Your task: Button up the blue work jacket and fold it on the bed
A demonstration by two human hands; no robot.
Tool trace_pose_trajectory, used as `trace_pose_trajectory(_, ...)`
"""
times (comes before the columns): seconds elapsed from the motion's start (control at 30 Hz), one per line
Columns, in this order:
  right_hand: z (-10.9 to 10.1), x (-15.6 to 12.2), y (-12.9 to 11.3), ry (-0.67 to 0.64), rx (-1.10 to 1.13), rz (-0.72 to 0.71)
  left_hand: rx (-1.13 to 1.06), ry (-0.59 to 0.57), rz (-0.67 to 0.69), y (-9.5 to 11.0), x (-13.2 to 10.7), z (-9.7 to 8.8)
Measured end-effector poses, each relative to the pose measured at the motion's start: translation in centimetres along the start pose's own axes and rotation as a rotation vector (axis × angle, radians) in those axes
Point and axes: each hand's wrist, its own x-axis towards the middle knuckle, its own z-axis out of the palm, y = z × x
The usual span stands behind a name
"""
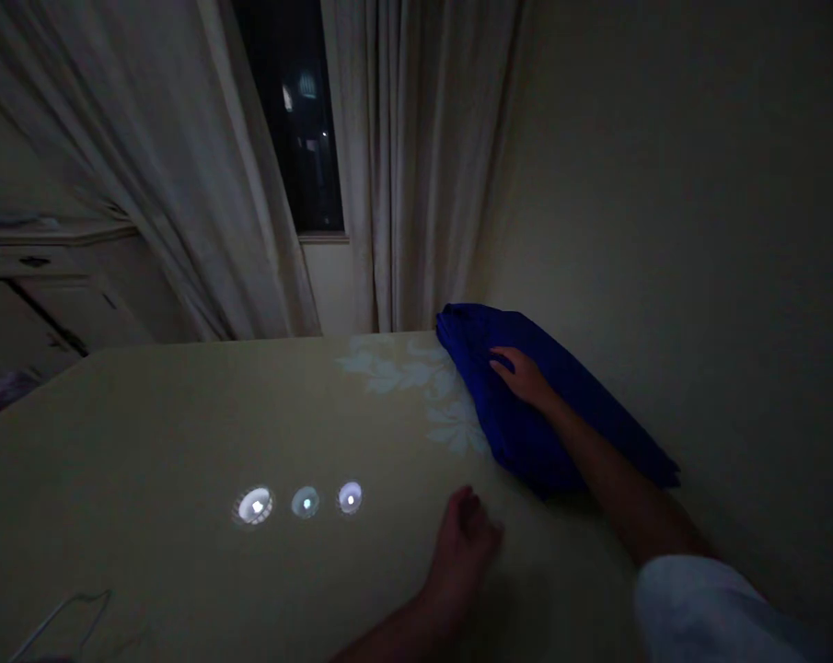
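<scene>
A folded blue cloth (561,414) lies at the far right of a pale bed sheet (181,414), against the wall. My right hand (523,376) rests flat on top of the cloth, fingers stretched out toward the left. My left hand (464,543) presses on the sheet just in front of the cloth's near edge. Its fingers look curled loosely downward and are dim, with nothing visible in them.
Three small bright light spots (306,502) glow on the sheet, and a white floral print (416,378) marks it near the cloth. Pale curtains (402,166) frame a dark window (295,120). A cabinet (43,285) stands at left. A thin wire hanger (71,617) lies at lower left.
</scene>
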Motion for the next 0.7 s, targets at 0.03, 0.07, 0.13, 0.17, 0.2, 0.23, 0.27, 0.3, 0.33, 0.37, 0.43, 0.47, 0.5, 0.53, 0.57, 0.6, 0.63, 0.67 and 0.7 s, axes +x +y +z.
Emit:
trace_pose_trajectory(0.03,-1.2,-2.2,1.0,0.012,0.0,-0.007,0.005,0.046,0.0,1.8,1.0,0.6)
trace_pose_trajectory(0.07,-2.4,-4.9,2.0,0.042,-0.013,0.008,0.005,0.077,-0.007,3.4,2.1,1.3)
trace_pose_trajectory(0.13,-4.6,-11.4,4.2,0.147,-0.079,0.114,-0.006,0.111,-0.032,5.7,4.2,3.0)
trace_pose_trajectory(0.17,-5.4,-15.0,5.2,0.212,-0.121,0.192,-0.008,0.105,-0.047,6.6,5.2,3.9)
trace_pose_trajectory(0.2,-6.1,-18.6,6.3,0.277,-0.157,0.27,-0.006,0.092,-0.064,7.2,6.2,4.8)
trace_pose_trajectory(0.23,-6.6,-21.9,7.2,0.33,-0.18,0.342,0.002,0.073,-0.083,7.7,7.1,5.8)
trace_pose_trajectory(0.27,-6.9,-24.9,8.0,0.373,-0.191,0.407,0.015,0.052,-0.102,8.0,8.0,6.7)
trace_pose_trajectory(0.3,-7.2,-27.4,8.6,0.402,-0.187,0.475,0.03,0.035,-0.12,8.3,8.8,7.6)
trace_pose_trajectory(0.33,-7.3,-29.4,9.0,0.423,-0.167,0.545,0.045,0.021,-0.136,8.5,9.5,8.5)
trace_pose_trajectory(0.37,-7.4,-30.7,9.2,0.442,-0.132,0.615,0.061,0.013,-0.149,8.6,10.2,9.3)
trace_pose_trajectory(0.43,-7.6,-31.6,9.2,0.484,-0.032,0.722,0.092,0.005,-0.174,8.8,11.3,10.9)
trace_pose_trajectory(0.47,-7.6,-31.5,9.0,0.502,0.014,0.745,0.11,0.004,-0.19,8.9,11.7,11.5)
trace_pose_trajectory(0.5,-7.7,-31.2,8.8,0.512,0.043,0.747,0.13,0.001,-0.207,8.9,12.0,12.1)
trace_pose_trajectory(0.53,-7.8,-30.8,8.5,0.512,0.052,0.734,0.153,-0.003,-0.226,8.9,12.1,12.5)
trace_pose_trajectory(0.57,-8.0,-30.5,8.3,0.5,0.048,0.715,0.178,-0.008,-0.24,8.9,12.1,12.6)
trace_pose_trajectory(0.6,-8.1,-30.4,8.2,0.486,0.04,0.7,0.201,-0.014,-0.248,8.9,11.7,12.5)
trace_pose_trajectory(0.63,-8.2,-30.4,8.1,0.478,0.036,0.689,0.222,-0.022,-0.25,9.0,11.2,11.9)
trace_pose_trajectory(0.67,-8.3,-30.6,8.0,0.482,0.041,0.687,0.24,-0.038,-0.248,9.3,10.4,10.7)
trace_pose_trajectory(0.7,-8.4,-30.9,8.0,0.498,0.051,0.697,0.253,-0.059,-0.244,9.8,9.5,9.0)
